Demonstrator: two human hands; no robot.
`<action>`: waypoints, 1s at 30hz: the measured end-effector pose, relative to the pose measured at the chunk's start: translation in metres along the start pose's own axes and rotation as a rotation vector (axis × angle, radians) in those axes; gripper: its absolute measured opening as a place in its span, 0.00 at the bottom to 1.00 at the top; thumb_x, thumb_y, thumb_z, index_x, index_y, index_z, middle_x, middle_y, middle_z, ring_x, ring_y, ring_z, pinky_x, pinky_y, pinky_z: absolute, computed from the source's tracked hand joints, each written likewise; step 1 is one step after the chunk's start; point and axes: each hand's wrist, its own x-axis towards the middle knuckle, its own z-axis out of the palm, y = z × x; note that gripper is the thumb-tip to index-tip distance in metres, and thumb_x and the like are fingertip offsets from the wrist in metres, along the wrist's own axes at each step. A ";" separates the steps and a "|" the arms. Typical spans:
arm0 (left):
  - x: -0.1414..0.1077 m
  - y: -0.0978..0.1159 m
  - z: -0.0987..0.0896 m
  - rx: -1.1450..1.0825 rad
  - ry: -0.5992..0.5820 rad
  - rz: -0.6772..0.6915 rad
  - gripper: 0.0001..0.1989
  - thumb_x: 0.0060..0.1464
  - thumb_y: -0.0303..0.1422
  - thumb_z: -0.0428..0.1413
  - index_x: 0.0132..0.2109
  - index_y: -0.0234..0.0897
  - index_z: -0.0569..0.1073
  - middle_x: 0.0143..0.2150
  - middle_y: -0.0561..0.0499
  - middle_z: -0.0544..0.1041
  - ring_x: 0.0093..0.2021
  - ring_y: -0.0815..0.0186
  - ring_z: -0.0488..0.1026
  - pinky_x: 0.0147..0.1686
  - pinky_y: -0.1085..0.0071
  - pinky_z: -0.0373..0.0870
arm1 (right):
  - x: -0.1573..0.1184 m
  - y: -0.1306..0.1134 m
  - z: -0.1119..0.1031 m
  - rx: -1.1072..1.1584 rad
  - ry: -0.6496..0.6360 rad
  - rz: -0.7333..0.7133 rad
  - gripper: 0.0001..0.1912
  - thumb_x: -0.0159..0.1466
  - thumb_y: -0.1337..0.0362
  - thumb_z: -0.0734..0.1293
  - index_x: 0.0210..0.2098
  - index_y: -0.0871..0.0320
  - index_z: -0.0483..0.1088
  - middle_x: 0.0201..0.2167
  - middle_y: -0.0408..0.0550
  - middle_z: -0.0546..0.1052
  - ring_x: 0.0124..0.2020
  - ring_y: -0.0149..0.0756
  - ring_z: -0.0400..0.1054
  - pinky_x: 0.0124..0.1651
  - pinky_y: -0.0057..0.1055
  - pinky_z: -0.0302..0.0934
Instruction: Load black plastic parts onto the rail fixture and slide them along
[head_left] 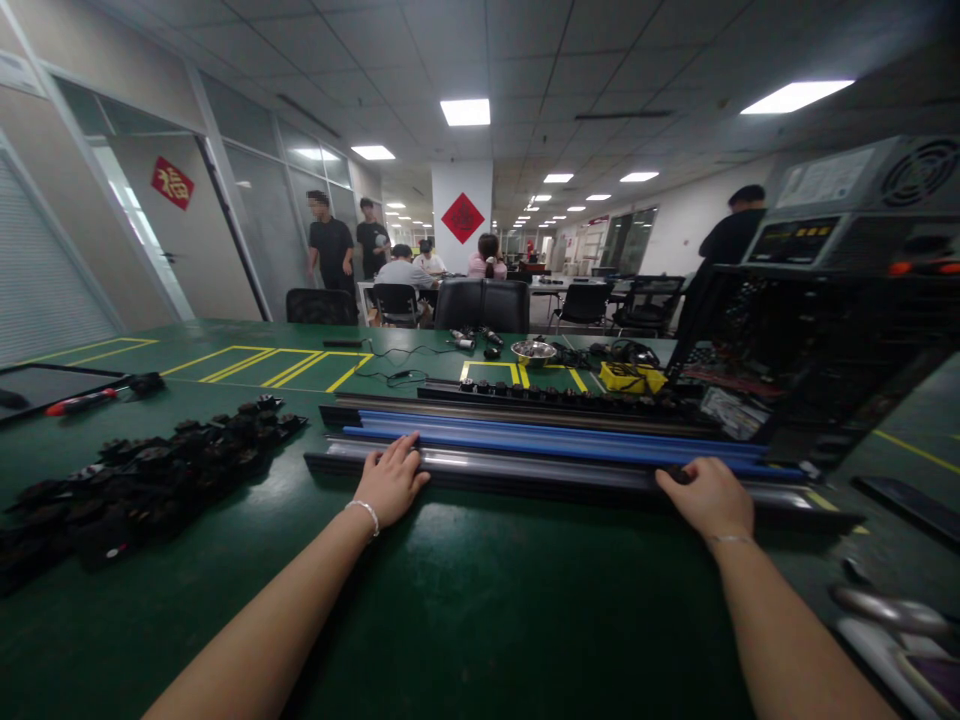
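A long black channel-shaped rail (525,470) with a shiny grey inside lies across the green table in front of me. My left hand (391,478) rests on its left part, fingers stretched over the rail. At the rail's right part, my right hand (709,498) is closed in a pinch on a small black part (679,474), mostly hidden by the fingers. Just behind the rail lies a long blue strip (570,440). Farther back, another dark rail (540,394) carries a row of small black pieces.
Black parts are heaped (150,480) at left, near a red-and-black tool (86,400). An opened computer case (817,350) stands at right, with a power supply (870,190) on top. A metal bowl (533,352) and yellow item (632,378) sit behind. Several people are beyond the table.
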 end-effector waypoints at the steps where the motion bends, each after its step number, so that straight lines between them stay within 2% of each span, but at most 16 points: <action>1: 0.000 0.000 0.000 -0.002 0.002 0.001 0.13 0.56 0.40 0.44 0.41 0.42 0.68 0.64 0.49 0.54 0.62 0.58 0.52 0.53 0.53 0.54 | 0.000 -0.001 0.000 -0.005 0.000 -0.008 0.16 0.50 0.48 0.61 0.20 0.54 0.58 0.27 0.44 0.64 0.26 0.34 0.59 0.27 0.31 0.50; 9: 0.000 0.000 -0.001 -0.004 -0.006 -0.002 0.13 0.56 0.40 0.44 0.43 0.42 0.68 0.65 0.48 0.53 0.62 0.59 0.52 0.53 0.54 0.53 | -0.003 -0.008 0.002 0.003 0.033 -0.072 0.17 0.50 0.48 0.60 0.19 0.54 0.56 0.25 0.43 0.63 0.25 0.34 0.58 0.26 0.31 0.50; 30: 0.001 0.001 -0.001 0.035 0.001 0.000 0.13 0.56 0.40 0.44 0.42 0.41 0.68 0.64 0.49 0.54 0.61 0.58 0.54 0.52 0.54 0.55 | -0.008 -0.023 0.004 -0.017 0.018 -0.193 0.17 0.52 0.48 0.60 0.20 0.55 0.57 0.26 0.42 0.63 0.25 0.32 0.58 0.26 0.30 0.48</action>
